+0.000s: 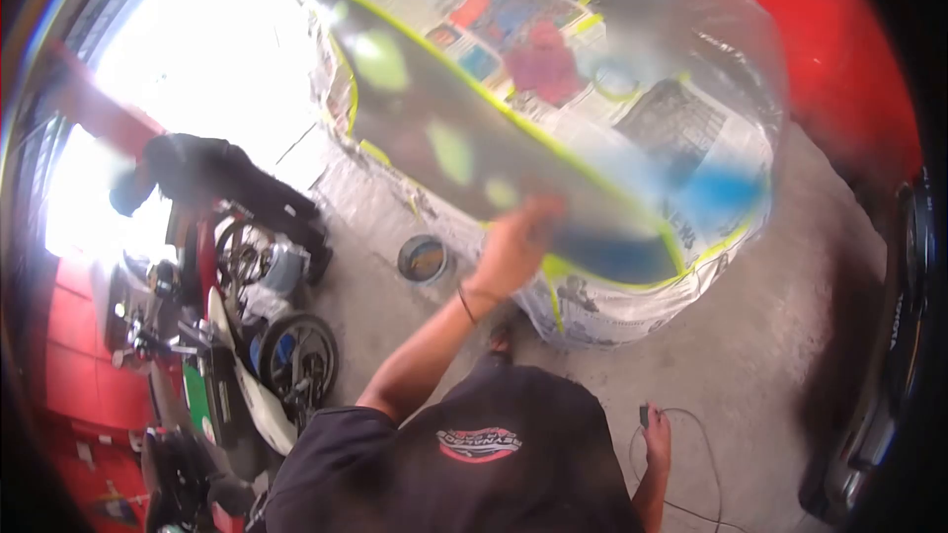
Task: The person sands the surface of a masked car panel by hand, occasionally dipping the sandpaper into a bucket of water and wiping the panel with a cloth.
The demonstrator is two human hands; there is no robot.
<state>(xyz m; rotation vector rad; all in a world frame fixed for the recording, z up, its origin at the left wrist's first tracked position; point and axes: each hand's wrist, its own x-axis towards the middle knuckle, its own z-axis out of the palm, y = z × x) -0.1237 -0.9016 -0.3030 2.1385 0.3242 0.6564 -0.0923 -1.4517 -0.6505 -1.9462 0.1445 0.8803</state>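
Note:
My left hand [512, 249] reaches over the lower edge of a long grey panel [415, 128] bordered with yellow-green tape. Its fingers are smeared by motion, so I cannot tell whether they hold anything. The panel has pale greenish patches, and a blue patch lies just right of my hand. Newspaper [602, 306] and clear plastic sheeting [736, 49] cover the area around it. Low at my right side, my right hand [657, 434] is closed around a small black object [645, 417]; a thin cable [713, 454] loops over the floor beside it.
A round tin [423, 259] stands on the concrete floor left of the covered panel. Motorcycles [232, 355] are parked at the left, where a person [222, 178] in dark clothes bends over. A red surface [829, 49] rises at the upper right, with a dark vehicle part [894, 355] below.

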